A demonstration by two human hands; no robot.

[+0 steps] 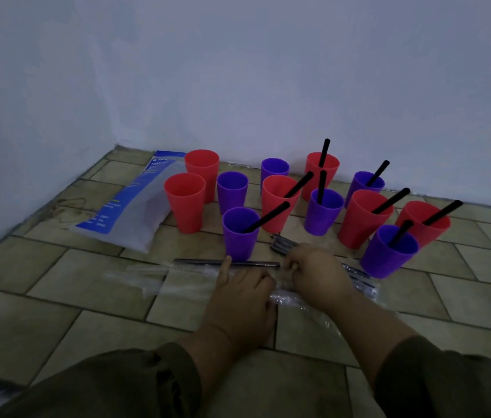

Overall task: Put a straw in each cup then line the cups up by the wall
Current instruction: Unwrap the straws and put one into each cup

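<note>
both hands low on the tiled floor point(93, 285), in front of a cluster of cups near the wall point(268, 86). landmark: the front purple cup point(239, 233), nearest the hands.

left hand point(242, 292) lies flat just in front of that cup, fingers point(226, 265) spread and pressing down, one fingertip touching a loose black straw point(202, 261) that lies flat right at the cup's base. not gripping anything.

right hand point(313, 271) is to the right of the cup, fingers curled down onto a bundle of black straws point(282, 244) – whether they actually pinch a straw, cannot tell, fingertips hidden and blurred. more straws poke out past the hand on its right point(359, 274). clear plastic wrapper point(147, 282) is spread on the floor under and beside both hands.

cups: the front purple cup has a black straw leaning right. behind it and to its right, seven more cups with straws – four red point(280, 203) point(322, 173) point(365, 217) point(424, 221), three purple point(322, 211) point(365, 185) point(389, 250). without straws: two red cups point(185, 202) point(202, 170) to the left of the landmark cup, a purple cup point(232, 188) directly behind it, another purple cup point(274, 170) further back near the wall. cups stand clustered, not in a row.

white and blue bag point(129, 212) lies on the floor left of the red cups. dark sleeves point(135, 384) at bottom edge.
</note>
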